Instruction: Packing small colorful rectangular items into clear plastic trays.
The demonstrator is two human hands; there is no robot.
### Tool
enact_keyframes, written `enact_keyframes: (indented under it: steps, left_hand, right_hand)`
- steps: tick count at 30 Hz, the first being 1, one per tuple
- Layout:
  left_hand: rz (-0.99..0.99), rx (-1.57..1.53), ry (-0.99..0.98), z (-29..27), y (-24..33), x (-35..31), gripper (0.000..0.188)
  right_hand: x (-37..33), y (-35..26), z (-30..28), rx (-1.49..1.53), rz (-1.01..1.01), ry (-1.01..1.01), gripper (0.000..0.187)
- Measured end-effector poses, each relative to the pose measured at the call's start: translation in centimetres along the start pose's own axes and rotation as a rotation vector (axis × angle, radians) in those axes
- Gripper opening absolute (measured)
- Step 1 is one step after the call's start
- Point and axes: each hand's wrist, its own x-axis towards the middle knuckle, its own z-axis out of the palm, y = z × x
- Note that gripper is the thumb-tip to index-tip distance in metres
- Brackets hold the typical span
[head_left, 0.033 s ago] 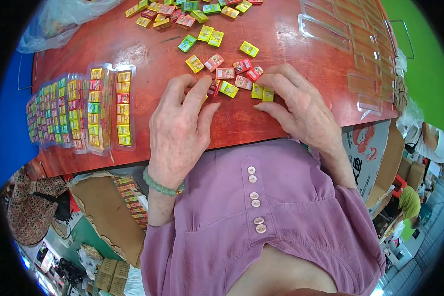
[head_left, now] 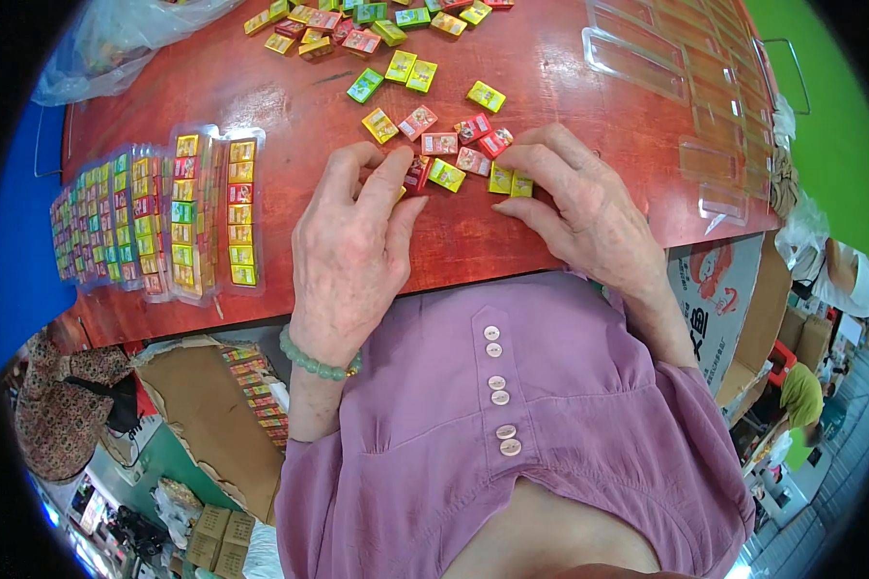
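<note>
Both hands rest at the near edge of a red-brown table, among small printed boxes. My left hand [head_left: 354, 224], with a green bead bracelet at the wrist, curls round a dark red small box [head_left: 416, 174]; a sliver of yellow shows by its fingers, and its palm is hidden. Two yellow small boxes [head_left: 501, 179] stand side by side between the thumb and fingers of my right hand [head_left: 572, 200]. Between the hands lie a yellow-green box [head_left: 446, 175] and a pink box [head_left: 473, 161]. Just beyond are a pale red box [head_left: 439, 144] and a red box [head_left: 473, 128].
Clear plastic trays filled with coloured boxes [head_left: 243, 212] stand in rows at the left. Empty clear trays [head_left: 635, 66] lie at the far right. A loose pile of boxes [head_left: 362, 41] and a plastic bag [head_left: 116, 48] sit at the back. Below the table is an open carton [head_left: 212, 415].
</note>
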Motion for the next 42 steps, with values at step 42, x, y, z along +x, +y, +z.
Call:
enact_keyframes:
  steps: [42]
  left_hand:
    - [-0.104, 0.029, -0.012, -0.4, -0.2, 0.2, 0.032]
  right_hand:
    - [1.0, -0.6, 2.1, -0.073, -0.136, 0.092, 0.04]
